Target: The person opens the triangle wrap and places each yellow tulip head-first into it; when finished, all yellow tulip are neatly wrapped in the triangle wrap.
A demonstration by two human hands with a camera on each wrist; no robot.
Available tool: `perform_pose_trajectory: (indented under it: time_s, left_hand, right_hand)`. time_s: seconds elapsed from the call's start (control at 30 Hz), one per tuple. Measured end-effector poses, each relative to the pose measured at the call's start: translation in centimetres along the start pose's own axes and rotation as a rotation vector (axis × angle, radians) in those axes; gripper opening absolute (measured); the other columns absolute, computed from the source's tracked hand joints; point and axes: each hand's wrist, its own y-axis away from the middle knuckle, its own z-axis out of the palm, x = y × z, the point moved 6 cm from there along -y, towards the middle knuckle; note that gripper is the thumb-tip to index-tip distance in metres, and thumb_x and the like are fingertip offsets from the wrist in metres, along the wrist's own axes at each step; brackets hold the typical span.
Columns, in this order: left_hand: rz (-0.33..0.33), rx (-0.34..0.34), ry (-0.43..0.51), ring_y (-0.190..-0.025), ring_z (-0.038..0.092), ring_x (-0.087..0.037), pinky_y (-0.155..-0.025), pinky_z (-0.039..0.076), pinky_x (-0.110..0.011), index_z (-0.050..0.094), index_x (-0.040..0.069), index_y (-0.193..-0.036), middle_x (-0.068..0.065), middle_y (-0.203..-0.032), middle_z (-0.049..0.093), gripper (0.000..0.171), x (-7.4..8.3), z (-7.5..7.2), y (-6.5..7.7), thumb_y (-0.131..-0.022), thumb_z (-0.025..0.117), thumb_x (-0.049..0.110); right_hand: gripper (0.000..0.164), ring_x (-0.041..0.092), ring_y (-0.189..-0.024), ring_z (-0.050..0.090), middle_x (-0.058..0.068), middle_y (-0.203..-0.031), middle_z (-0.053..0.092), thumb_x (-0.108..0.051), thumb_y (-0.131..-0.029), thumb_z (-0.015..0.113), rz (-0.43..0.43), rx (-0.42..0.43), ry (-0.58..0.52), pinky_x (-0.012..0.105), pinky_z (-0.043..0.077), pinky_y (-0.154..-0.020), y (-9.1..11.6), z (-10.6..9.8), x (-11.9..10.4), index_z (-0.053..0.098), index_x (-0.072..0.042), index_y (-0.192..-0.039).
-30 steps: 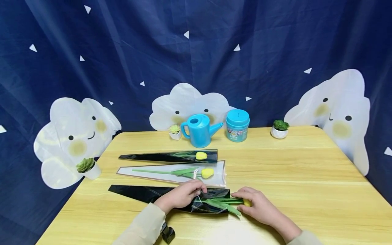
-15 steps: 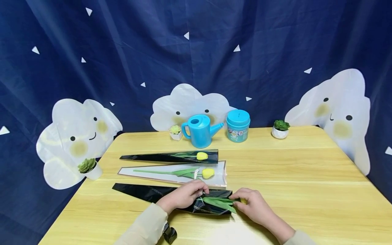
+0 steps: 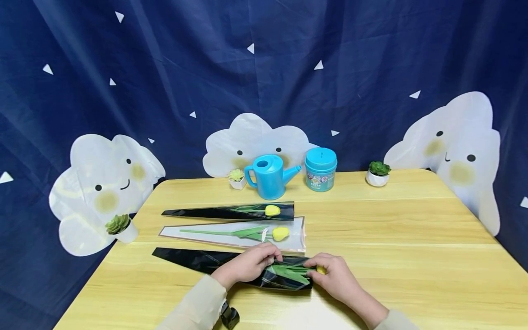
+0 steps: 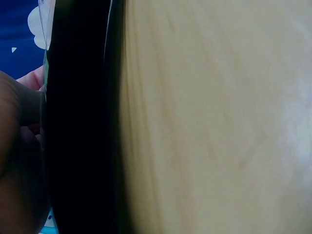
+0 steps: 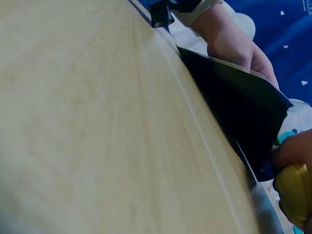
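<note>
A black flower sleeve (image 3: 194, 260) lies nearest the person, its wide mouth to the right. At its upper edge my left hand (image 3: 249, 262) pinches the clear front film. My right hand (image 3: 333, 276) holds a yellow tulip (image 3: 321, 270) just below the bloom, at the sleeve's mouth. The tulip's green leaves (image 3: 290, 274) lie inside the sleeve, while the bloom sticks out past the edge. In the right wrist view the yellow bloom (image 5: 292, 192) sits against the hand, beside the sleeve's dark back (image 5: 234, 102). The left wrist view mostly has the sleeve's black side (image 4: 80, 122).
Beyond lie a white sleeve (image 3: 294, 225) and another black sleeve (image 3: 198, 211), each with a yellow tulip inside. A blue watering can (image 3: 269, 178), a blue lidded tub (image 3: 321, 169) and small potted succulents (image 3: 377, 174) stand along the back and left of the wooden table (image 3: 392, 229).
My right hand has moved left with the tulip, and the leaves have slid deeper into the black sleeve. The left hand keeps its hold on the sleeve's edge.
</note>
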Motion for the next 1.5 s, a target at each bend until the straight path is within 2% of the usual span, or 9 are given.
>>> perform_pose_trajectory:
  time_s: [0.3, 0.43, 0.63, 0.7, 0.9, 1.03, 1.27, 1.5]
  left_hand:
    - [-0.005, 0.002, 0.014, -0.088, 0.045, -0.006, -0.08, 0.041, -0.023, 0.056, 0.019, -0.101, 0.006, -0.102, 0.054, 0.021, -0.2, 0.0, -0.1, -0.096, 0.043, 0.003]
    - [-0.007, 0.005, 0.014, -0.087, 0.045, -0.006, -0.079, 0.039, -0.023, 0.056, 0.018, -0.101, 0.007, -0.099, 0.052, 0.02, -0.3, -0.1, -0.1, -0.096, 0.044, 0.003]
    - [-0.017, 0.005, 0.03, -0.089, 0.045, -0.007, -0.08, 0.039, -0.023, 0.055, 0.018, -0.101, 0.007, -0.101, 0.052, 0.02, -0.5, -0.1, -0.1, -0.096, 0.043, 0.003]
    - [-0.016, 0.004, 0.029, -0.088, 0.044, -0.007, -0.079, 0.039, -0.023, 0.055, 0.018, -0.101, 0.007, -0.1, 0.052, 0.02, -0.5, -0.1, -0.1, -0.096, 0.043, 0.003]
    - [0.002, 0.012, 0.023, -0.088, 0.046, -0.006, -0.08, 0.041, -0.023, 0.055, 0.017, -0.101, 0.006, -0.101, 0.053, 0.02, -0.4, -0.2, 0.2, -0.096, 0.043, 0.003]
    - [0.007, 0.014, 0.024, -0.088, 0.046, -0.006, -0.08, 0.041, -0.023, 0.055, 0.017, -0.101, 0.006, -0.1, 0.053, 0.019, -0.3, -0.3, 0.3, -0.096, 0.043, 0.002]
    - [0.015, 0.021, -0.022, -0.088, 0.047, -0.006, -0.081, 0.042, -0.023, 0.056, 0.016, -0.1, 0.005, -0.099, 0.054, 0.018, -0.2, -0.3, 0.4, -0.096, 0.045, 0.003]
    - [0.028, 0.029, -0.047, -0.087, 0.047, -0.006, -0.081, 0.042, -0.023, 0.056, 0.016, -0.1, 0.005, -0.098, 0.055, 0.018, -0.1, -0.3, 0.4, -0.095, 0.046, 0.002]
  right_hand:
    - [0.018, 0.013, -0.082, 0.062, -0.005, -0.084, 0.068, -0.003, -0.068, 0.077, 0.057, 0.031, 0.056, 0.032, 0.05, -0.075, -0.4, 0.7, 0.0, 0.072, -0.013, -0.081]
    - [0.018, 0.016, -0.087, 0.062, -0.003, -0.09, 0.069, -0.007, -0.069, 0.077, 0.101, -0.006, 0.064, 0.035, 0.05, -0.08, -0.4, 0.6, 0.2, 0.073, -0.013, -0.086]
    - [0.024, 0.022, -0.096, 0.061, 0.0, -0.101, 0.067, -0.016, -0.073, 0.076, 0.147, -0.087, 0.035, 0.042, 0.047, -0.087, -0.2, -0.6, 0.6, 0.071, -0.014, -0.096]
    - [0.026, 0.021, -0.097, 0.061, 0.0, -0.103, 0.067, -0.019, -0.075, 0.076, 0.141, -0.117, 0.032, 0.042, 0.047, -0.087, 0.0, -0.9, 0.9, 0.07, -0.013, -0.099]
    - [0.039, 0.009, -0.091, 0.058, 0.003, -0.106, 0.065, -0.023, -0.078, 0.074, 0.071, -0.224, -0.01, 0.028, 0.049, -0.078, 0.8, -1.9, 1.6, 0.065, -0.007, -0.112]
    - [0.045, 0.005, -0.091, 0.056, 0.006, -0.108, 0.064, -0.023, -0.078, 0.074, 0.052, -0.268, -0.033, 0.025, 0.049, -0.076, 1.0, -2.2, 1.6, 0.062, -0.003, -0.117]
    - [0.034, 0.005, -0.087, 0.057, 0.003, -0.101, 0.066, -0.016, -0.079, 0.073, -0.006, -0.243, 0.022, 0.025, 0.05, -0.072, 0.9, -1.9, 1.1, 0.065, -0.005, -0.11]
    - [0.032, 0.002, -0.082, 0.055, 0.002, -0.099, 0.067, -0.019, -0.08, 0.072, 0.022, -0.22, 0.008, 0.024, 0.049, -0.069, 0.8, -2.0, 0.8, 0.066, -0.006, -0.108]
